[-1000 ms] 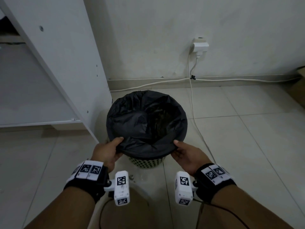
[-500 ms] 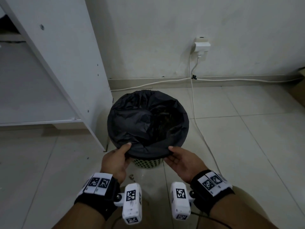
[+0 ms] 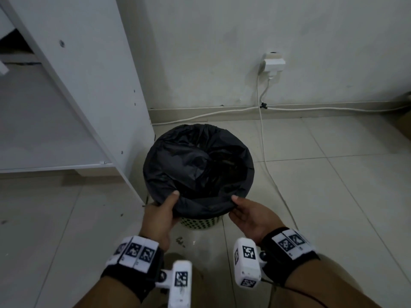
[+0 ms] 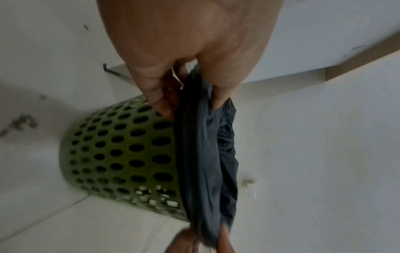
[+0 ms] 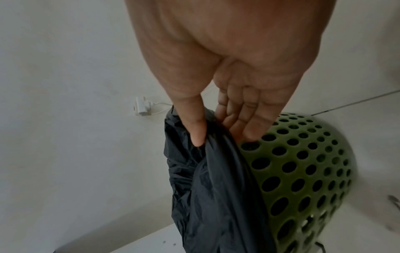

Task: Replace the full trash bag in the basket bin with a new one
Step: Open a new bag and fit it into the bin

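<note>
Black trash bag sits in the green perforated basket bin on the floor. Our left hand & right hand each pinch its folded-over near rim. Film's thin, slippery, likely tears; w/ contents heavy, so we'd gather more hem.

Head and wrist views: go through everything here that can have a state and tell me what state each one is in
black trash bag: in the bin, folded over its rim, near edge pinched by both hands
green basket bin: upright on the floor, lined
left hand: pinches the bag's edge
right hand: pinches the bag's edge
white plug adapter: in the wall socket, cable attached
</note>
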`<state>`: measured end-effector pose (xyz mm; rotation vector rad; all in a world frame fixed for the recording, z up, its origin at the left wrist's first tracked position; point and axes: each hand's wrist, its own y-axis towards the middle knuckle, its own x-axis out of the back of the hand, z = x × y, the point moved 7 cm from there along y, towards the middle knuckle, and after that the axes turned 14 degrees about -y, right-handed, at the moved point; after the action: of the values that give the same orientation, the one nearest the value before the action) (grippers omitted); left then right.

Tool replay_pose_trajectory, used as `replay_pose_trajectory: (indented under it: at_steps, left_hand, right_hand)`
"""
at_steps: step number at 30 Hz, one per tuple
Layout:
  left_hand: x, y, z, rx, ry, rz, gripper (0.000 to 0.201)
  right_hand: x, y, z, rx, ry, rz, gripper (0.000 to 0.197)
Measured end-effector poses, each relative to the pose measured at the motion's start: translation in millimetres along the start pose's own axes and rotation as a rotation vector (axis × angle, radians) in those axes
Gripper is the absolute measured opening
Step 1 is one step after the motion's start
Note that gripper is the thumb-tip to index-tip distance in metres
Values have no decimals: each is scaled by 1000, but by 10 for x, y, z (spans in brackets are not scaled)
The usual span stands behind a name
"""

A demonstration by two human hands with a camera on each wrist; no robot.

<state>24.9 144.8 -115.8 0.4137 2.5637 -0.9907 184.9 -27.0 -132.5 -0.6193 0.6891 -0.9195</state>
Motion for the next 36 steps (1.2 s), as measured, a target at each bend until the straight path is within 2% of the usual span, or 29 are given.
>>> replay_pose_trajectory:
  at_steps: [4,9,13,17,20,23,27,31,36]
  left_hand:
    - [-84,-112,239,113,-103,18,29]
    - [-75,69,-31,101,-40,28,21]
    - [-56,172,-167,147,54,60,25]
    - [-42,258,-183,116,30,58,26]
    - [-64,183,-62,135,-4,28,22]
    - [-184,24,160,195,-44,37,19]
    - [-259,-33,316,145,-103,10,24]
    - [-222,67,155,71,-39,21,17]
    - [-134,189,-22,41,63,69,25]
  right_hand:
    - [-94,-37,-116,6,46,17,13]
    - [-97,-98,-112,-19,-110,93,23]
    - [123,-55,70,26,-54,13,25]
    - [185,-19,166,18,-14,26,22]
    - [139,0,178,55,70,9,27]
    - [124,16,144,101,125,-50,22]
    - [99,6,70,122,156,-53,19]
    - [151,-6,71,125,47,-32,24]
    - [357,36,256,117,64,-115,23]
